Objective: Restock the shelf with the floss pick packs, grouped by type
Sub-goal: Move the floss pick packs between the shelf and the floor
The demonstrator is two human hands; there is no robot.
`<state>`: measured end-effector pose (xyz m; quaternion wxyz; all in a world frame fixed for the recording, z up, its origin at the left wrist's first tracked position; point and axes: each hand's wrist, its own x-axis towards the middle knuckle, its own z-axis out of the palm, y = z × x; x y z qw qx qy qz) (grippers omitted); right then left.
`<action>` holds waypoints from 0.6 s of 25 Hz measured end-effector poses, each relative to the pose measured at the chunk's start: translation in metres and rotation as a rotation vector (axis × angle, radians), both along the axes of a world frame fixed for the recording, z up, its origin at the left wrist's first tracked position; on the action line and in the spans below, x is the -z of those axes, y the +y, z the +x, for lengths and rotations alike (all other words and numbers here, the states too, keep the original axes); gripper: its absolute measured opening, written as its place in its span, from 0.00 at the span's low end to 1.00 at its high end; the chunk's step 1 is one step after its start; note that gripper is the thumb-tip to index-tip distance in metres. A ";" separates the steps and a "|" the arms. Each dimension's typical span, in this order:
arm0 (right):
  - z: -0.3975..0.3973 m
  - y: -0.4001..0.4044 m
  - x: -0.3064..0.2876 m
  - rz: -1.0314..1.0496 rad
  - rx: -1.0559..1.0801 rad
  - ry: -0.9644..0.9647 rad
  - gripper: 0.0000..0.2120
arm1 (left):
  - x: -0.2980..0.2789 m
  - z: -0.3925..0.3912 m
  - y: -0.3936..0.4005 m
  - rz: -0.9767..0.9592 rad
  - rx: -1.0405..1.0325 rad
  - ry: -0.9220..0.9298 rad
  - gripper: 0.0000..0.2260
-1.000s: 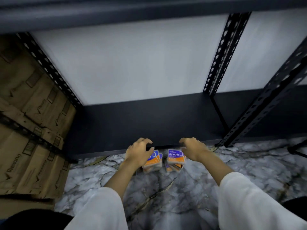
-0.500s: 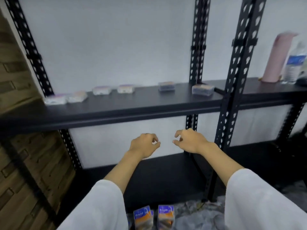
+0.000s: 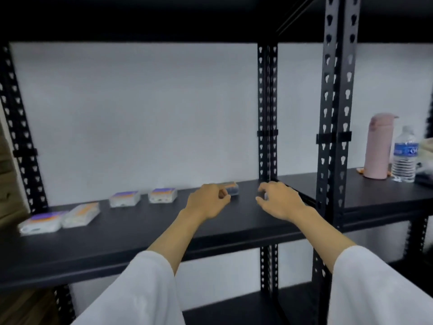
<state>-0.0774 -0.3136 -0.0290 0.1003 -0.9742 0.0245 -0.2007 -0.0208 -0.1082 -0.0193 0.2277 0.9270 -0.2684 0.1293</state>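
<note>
Several clear floss pick packs with purple and orange labels lie flat in a row on the black middle shelf (image 3: 140, 233): two side by side at the left (image 3: 39, 222) (image 3: 80, 214), two further right (image 3: 124, 198) (image 3: 162, 195), and one near the back post (image 3: 233, 187). My left hand (image 3: 208, 202) hovers over the shelf, fingers loosely curled, fingertips right beside that last pack. My right hand (image 3: 278, 202) hovers a little to its right, fingers also loosely curled. A sliver of another pack (image 3: 266, 196) shows behind its fingers. Neither hand holds anything.
Black perforated posts (image 3: 267, 113) (image 3: 337, 113) split the shelving into bays. In the right bay stand a pink flask (image 3: 379, 146) and a water bottle (image 3: 405, 156). A lower black shelf (image 3: 234, 308) lies beneath, and a brown surface (image 3: 9, 207) borders the left.
My view rose from the floor and bottom shelf to the middle shelf. Both hands left the packs on the floor and lifted, holding nothing, to shelf height near the right-hand packs.
</note>
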 end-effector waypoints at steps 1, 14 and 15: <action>0.014 -0.011 0.004 -0.021 0.038 -0.020 0.19 | 0.002 0.015 -0.007 0.009 0.006 0.003 0.09; 0.068 -0.044 0.045 0.110 -0.059 -0.176 0.27 | 0.036 0.146 -0.062 0.174 0.001 -0.071 0.26; 0.067 -0.044 0.044 0.122 -0.078 -0.174 0.27 | 0.039 0.151 -0.063 0.207 -0.003 -0.044 0.28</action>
